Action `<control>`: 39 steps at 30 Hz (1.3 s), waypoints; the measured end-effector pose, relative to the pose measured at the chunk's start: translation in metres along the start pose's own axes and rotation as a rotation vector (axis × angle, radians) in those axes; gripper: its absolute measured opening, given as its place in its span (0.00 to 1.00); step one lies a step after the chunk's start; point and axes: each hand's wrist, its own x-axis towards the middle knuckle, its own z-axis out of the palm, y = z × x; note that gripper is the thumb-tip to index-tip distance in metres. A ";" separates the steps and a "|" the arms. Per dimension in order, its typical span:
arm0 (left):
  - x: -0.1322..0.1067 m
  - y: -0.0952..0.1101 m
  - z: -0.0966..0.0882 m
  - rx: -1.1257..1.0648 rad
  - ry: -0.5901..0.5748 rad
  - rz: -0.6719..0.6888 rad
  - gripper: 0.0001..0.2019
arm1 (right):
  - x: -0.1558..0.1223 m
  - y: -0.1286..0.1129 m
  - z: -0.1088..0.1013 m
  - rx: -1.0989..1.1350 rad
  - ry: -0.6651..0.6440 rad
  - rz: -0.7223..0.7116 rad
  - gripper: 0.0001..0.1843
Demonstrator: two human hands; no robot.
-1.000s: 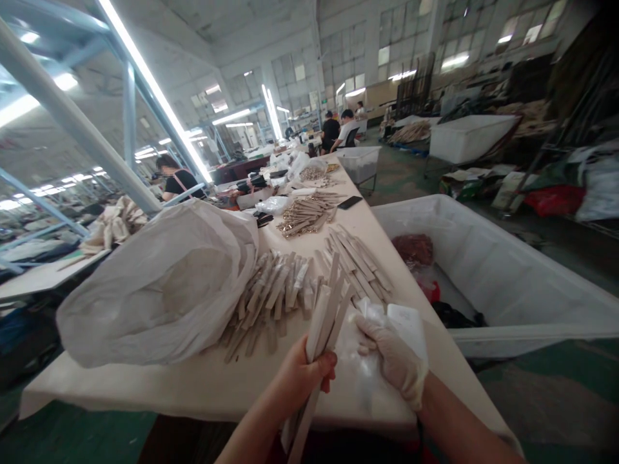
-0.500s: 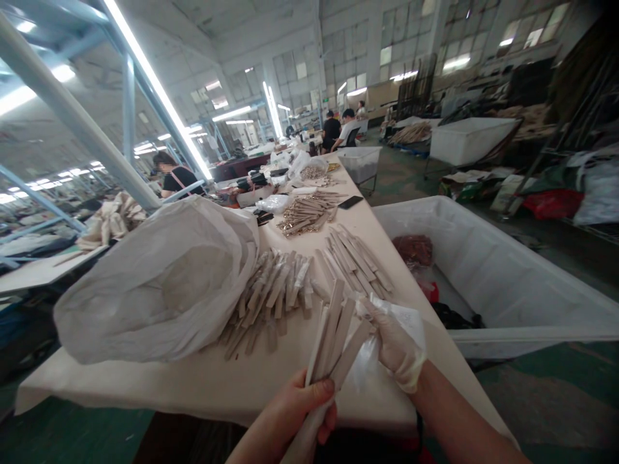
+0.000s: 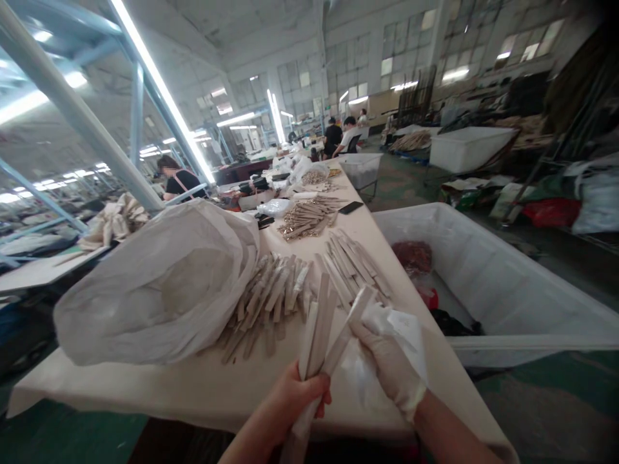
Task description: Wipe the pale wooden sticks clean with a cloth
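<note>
My bare left hand (image 3: 302,394) is closed around the lower part of a bundle of flat beige strips (image 3: 316,332), which fan upward. In my right hand (image 3: 389,370), which wears a pale glove, the upper part of one strip (image 3: 349,325) is gripped, splayed to the right of the others; its lower end runs into my left fist. Crumpled clear plastic (image 3: 409,332) lies behind and beside the gloved hand. Just beyond the bundle are a heap of beige strips, some in clear wrap (image 3: 273,293), and a looser stack of strips (image 3: 351,261).
A large white sack (image 3: 155,287) covers the left of the cloth-topped table (image 3: 193,396). Farther up lie strips with shiny metal ends (image 3: 309,218) and a dark phone (image 3: 351,207). A white bin (image 3: 512,277) stands along the right edge. People (image 3: 341,136) sit in the distance.
My right hand has moved slightly left and down, and the strip at its fingers now stands farther apart from the bundle. My left hand keeps its hold, shifted slightly left.
</note>
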 end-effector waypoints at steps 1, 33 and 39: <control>-0.001 0.002 0.000 0.009 0.030 0.021 0.16 | -0.001 -0.001 0.001 -0.010 -0.009 -0.021 0.24; 0.075 0.073 -0.075 1.072 0.666 0.333 0.08 | 0.048 -0.008 -0.015 0.621 -0.335 0.289 0.10; 0.079 0.080 -0.070 1.150 0.688 0.382 0.11 | 0.048 -0.002 -0.016 0.563 -0.340 0.304 0.09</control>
